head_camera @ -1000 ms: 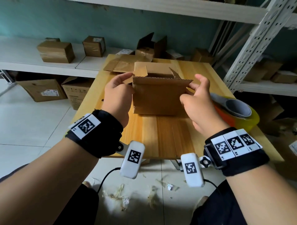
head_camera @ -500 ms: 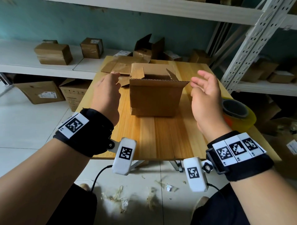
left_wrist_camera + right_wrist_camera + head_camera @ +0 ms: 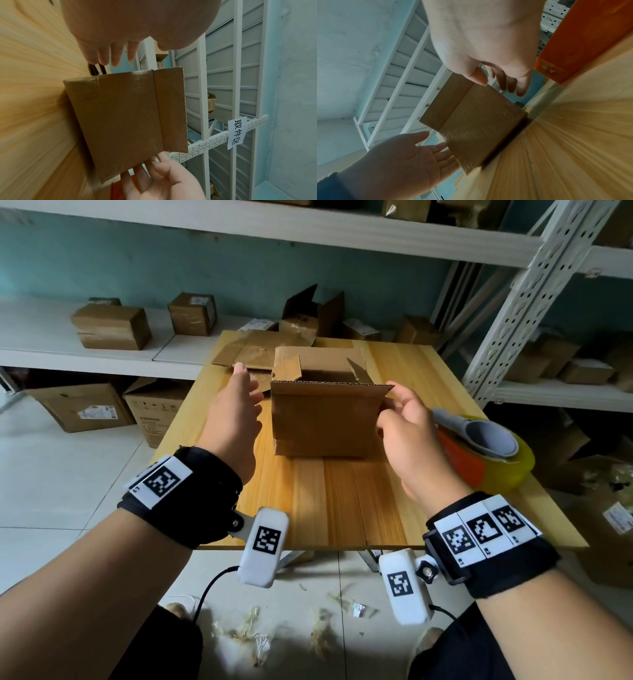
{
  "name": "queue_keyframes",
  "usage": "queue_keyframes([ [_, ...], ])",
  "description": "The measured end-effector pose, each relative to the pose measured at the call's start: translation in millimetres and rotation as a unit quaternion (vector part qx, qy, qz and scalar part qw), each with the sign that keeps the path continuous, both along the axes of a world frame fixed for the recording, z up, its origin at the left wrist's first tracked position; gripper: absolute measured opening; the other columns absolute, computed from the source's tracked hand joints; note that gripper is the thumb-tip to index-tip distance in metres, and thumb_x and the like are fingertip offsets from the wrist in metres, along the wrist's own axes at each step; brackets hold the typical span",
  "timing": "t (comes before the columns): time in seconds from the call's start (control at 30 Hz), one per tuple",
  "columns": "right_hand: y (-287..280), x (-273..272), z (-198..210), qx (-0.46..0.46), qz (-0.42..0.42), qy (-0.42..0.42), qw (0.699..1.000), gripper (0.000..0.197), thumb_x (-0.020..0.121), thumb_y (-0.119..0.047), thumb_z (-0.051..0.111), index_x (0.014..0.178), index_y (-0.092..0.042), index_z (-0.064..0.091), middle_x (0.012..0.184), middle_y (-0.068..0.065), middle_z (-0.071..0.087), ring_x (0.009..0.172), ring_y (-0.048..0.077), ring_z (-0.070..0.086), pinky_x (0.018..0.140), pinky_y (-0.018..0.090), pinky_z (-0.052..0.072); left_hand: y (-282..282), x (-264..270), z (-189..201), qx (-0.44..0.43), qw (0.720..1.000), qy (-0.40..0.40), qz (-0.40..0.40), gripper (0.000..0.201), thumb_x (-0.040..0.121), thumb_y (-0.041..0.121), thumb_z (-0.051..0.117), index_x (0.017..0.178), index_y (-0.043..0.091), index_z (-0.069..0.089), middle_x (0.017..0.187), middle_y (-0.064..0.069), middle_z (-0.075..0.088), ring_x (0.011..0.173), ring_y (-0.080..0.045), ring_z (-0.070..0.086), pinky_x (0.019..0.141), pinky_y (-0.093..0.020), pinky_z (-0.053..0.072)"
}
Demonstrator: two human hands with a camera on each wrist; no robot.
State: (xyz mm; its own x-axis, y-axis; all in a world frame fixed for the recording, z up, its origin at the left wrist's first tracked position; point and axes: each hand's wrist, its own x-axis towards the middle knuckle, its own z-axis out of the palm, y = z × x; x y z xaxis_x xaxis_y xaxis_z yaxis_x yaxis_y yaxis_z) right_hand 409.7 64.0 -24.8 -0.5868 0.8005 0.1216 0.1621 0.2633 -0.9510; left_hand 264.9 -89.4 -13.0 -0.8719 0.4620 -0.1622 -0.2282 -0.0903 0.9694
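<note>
Head: cardboard box, flaps up, sits just left of the tape roll; right hand is between them.
Left wrist: left hand flat, fingers straight, beyond the box from the tape roll, just short of touching.
Right wrist: right hand's thumb on a flap corner, fingers loose, gripping nothing.
Risk: a 1-sided push could skid the box or buckle that flap.
</note>
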Motion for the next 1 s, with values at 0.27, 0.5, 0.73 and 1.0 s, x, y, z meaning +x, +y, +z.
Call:
queue_keyframes([
  [0.27, -4, -4, 1, -0.048, 0.037, -0.084, 0.995, 0.051, 0.095, -0.009, 0.062, 0.141, -0.025, 0.047, 0.114, -0.008, 0.062, 0.105, 0.008, 0.058, 0.072, 0.021, 0.041, 8, -13, -11, -0.052, 0.992, -0.083, -0.073, 0.104, 0.087, 0.092, 0.03, 0.148, 0.01, 0.05, 0.143, -0.011, 0.063, 0.131, -0.027, 0.059, 0.113, -0.049, 0.046],
  [0.5, -12, -4, 4, -0.034, 0.047, -0.202, 0.978, 0.083, 0.09, -0.017, 0.064, 0.161, -0.015, 0.021, 0.145, 0.013, 0.049, 0.129, 0.031, 0.05, 0.103, 0.047, 0.051, 8, -4, -5, -0.076, 0.99, -0.083, -0.086, 0.097, 0.094, 0.087, 0.021, 0.138, 0.01, 0.058, 0.123, -0.009, 0.072, 0.119, -0.024, 0.065, 0.101, -0.041, 0.052],
  [0.73, -21, 6, 9, -0.044, 0.054, -0.208, 0.976, 0.078, 0.09, -0.012, 0.065, 0.154, -0.009, 0.022, 0.116, 0.002, 0.049, 0.111, 0.022, 0.051, 0.09, 0.039, 0.046, -4, 12, 6, -0.119, 0.988, -0.039, -0.092, 0.099, 0.094, 0.085, 0.006, 0.086, 0.01, 0.07, 0.074, -0.001, 0.078, 0.093, -0.019, 0.064, 0.104, -0.04, 0.043],
  [1.0, -31, 10, 13, -0.07, 0.066, -0.212, 0.972, 0.059, 0.086, -0.016, 0.066, 0.139, -0.002, 0.044, 0.111, 0.004, 0.054, 0.106, 0.019, 0.054, 0.074, 0.03, 0.042, -15, 8, 8, -0.13, 0.979, -0.04, -0.154, 0.12, 0.077, 0.101, 0.016, 0.128, 0.003, 0.064, 0.141, -0.016, 0.063, 0.136, -0.031, 0.054, 0.121, -0.053, 0.037],
])
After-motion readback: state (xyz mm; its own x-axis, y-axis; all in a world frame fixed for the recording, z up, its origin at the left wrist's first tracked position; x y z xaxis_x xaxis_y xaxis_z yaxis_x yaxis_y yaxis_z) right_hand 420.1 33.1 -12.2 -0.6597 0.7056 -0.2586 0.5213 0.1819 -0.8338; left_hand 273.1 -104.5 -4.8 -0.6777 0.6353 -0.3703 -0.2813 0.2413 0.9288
